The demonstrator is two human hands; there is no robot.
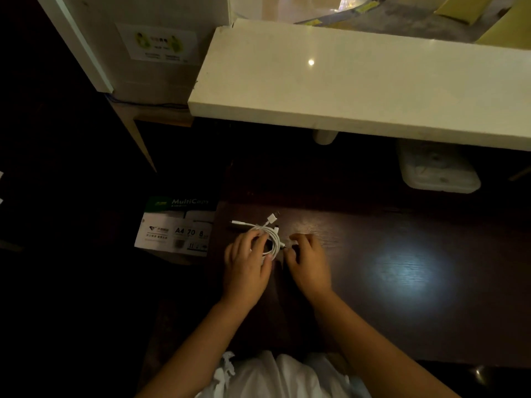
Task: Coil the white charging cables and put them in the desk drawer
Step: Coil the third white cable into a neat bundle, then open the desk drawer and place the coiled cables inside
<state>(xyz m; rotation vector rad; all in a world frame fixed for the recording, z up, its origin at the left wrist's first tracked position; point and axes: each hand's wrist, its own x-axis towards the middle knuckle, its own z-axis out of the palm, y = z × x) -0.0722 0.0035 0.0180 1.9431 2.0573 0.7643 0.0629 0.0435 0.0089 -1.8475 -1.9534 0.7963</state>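
The left hand [245, 267] grips the coiled white charging cables [268, 237]; light, springy loops, best pinched across. The right hand [309, 264] hovers released.

A bundle of thin white charging cables [265, 235] is showing bright against the dark brown wood-grain desk top [402, 282], whose right half is carrying a pale bluish patch of light. Past the desk's left edge, a white cardboard paper box [176, 228] is showing a green band and dark lettering. A glossy cream stone counter [359, 90] is glowing pale above.
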